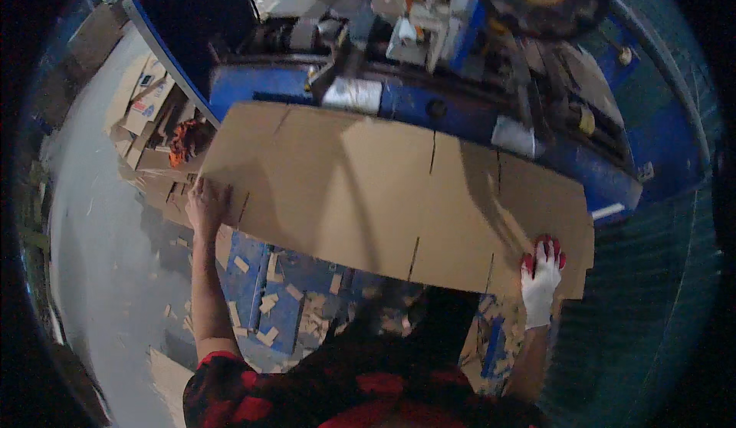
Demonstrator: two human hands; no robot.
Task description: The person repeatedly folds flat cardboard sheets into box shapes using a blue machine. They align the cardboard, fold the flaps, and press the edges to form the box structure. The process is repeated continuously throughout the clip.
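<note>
My left hand [205, 204] seemingly pinched cardboard [399, 190] at nine o'clock, right hand [543, 278] spread at four; uneven pushing risked skew.

Workshop: blue machine [408, 100], cardboard scraps [268, 303]

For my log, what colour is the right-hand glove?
White glove with red on the fingers, head view.

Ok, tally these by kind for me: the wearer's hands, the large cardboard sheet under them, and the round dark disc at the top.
Hands: 2 (bare left hand, gloved right hand)
Large cardboard sheet: 1
Round dark disc: 1
Total: 4
</note>
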